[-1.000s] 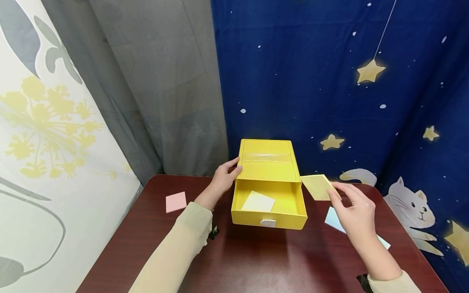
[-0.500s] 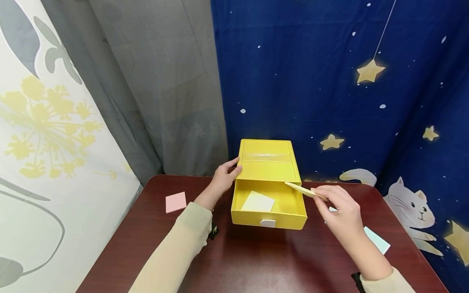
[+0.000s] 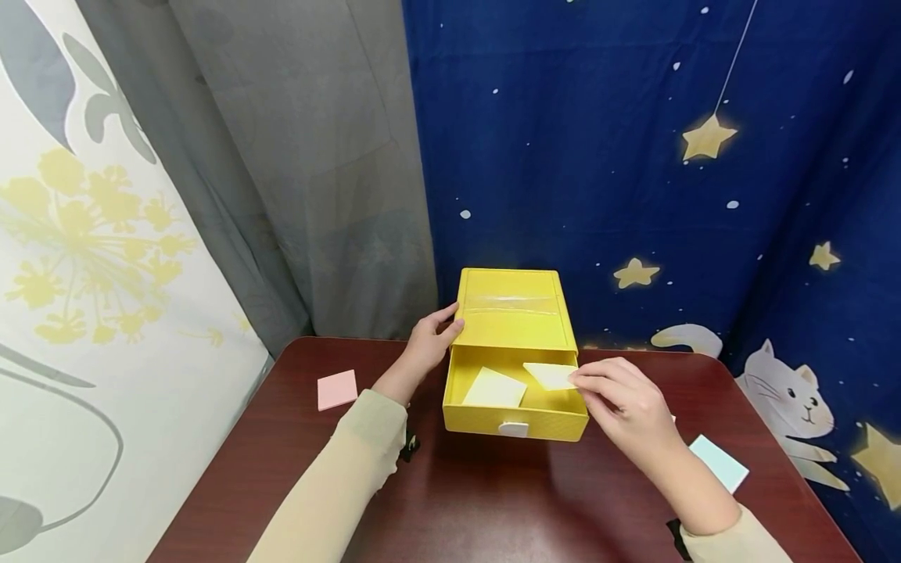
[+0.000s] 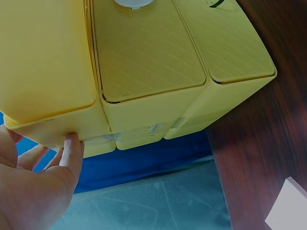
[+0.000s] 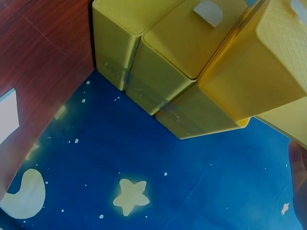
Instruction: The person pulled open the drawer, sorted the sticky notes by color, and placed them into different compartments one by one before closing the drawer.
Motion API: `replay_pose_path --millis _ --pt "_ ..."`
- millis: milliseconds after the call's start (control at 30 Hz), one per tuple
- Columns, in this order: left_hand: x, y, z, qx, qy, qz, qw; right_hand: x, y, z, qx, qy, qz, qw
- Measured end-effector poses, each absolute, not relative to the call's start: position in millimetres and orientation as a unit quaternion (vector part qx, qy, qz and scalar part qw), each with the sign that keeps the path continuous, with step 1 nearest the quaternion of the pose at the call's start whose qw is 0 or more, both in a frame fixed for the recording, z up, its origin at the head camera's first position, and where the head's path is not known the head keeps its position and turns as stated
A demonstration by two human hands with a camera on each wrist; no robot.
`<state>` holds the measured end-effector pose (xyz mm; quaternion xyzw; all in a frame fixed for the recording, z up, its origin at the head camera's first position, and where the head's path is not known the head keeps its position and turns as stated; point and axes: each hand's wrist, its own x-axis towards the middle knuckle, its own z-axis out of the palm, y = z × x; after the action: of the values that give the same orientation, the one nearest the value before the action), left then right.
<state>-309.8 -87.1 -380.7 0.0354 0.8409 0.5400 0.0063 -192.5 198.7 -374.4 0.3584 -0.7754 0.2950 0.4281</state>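
A yellow drawer unit (image 3: 514, 313) stands at the back of the table, its top drawer (image 3: 464, 420) pulled out. Against the unit's left side rests my left hand (image 3: 425, 342), thumb pressed to the wall in the left wrist view. My right hand (image 3: 629, 403) pinches a pale yellow sticky note pad (image 3: 549, 375) by its right end, tilted over the right part of the drawer. Another pale sticky note pad (image 3: 495, 388) lies in the drawer's left half. Only part of the right hand shows at the edge of the right wrist view.
A pink note pad (image 3: 337, 390) lies on the dark red table (image 3: 486, 500) at left. At right lies a light blue pad (image 3: 719, 463), with a pale corner of something peeking past my right wrist. Grey and blue curtains (image 3: 563, 156) hang close behind.
My right hand has carried the sticky note pad leftward from beside the unit to over the open drawer, turning it on the way. The left hand stays put.
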Motion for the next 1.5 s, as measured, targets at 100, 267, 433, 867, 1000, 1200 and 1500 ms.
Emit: replay_pose_path --millis 100,267,433,867,1000,1200,1500 --pt "-309.6 -87.3 -380.8 0.036 0.838 0.545 0.008 -194.3 196.0 -374.4 0.371 -0.781 0.291 0.410" --pt "-309.2 -87.7 -380.5 0.036 0.837 0.547 0.006 -198.3 193.7 -373.2 0.366 -0.813 0.274 0.360" --pt "-308.8 -87.2 -380.3 0.034 0.839 0.543 0.006 -205.9 191.4 -374.2 0.359 -0.835 0.244 0.339" --pt "-309.9 -88.3 -382.1 0.042 0.840 0.541 0.000 -218.6 183.8 -369.1 0.332 -0.888 0.179 0.263" --pt "-310.4 -88.4 -381.8 0.042 0.838 0.544 0.003 -221.9 181.4 -364.6 0.324 -0.902 0.169 0.228" --pt "-310.6 -88.4 -381.7 0.046 0.839 0.542 0.001 -224.2 181.7 -360.6 0.336 -0.903 0.164 0.211" --pt "-309.6 -87.5 -381.7 0.043 0.839 0.543 -0.001 -228.6 178.9 -361.2 0.358 -0.888 0.130 0.258"
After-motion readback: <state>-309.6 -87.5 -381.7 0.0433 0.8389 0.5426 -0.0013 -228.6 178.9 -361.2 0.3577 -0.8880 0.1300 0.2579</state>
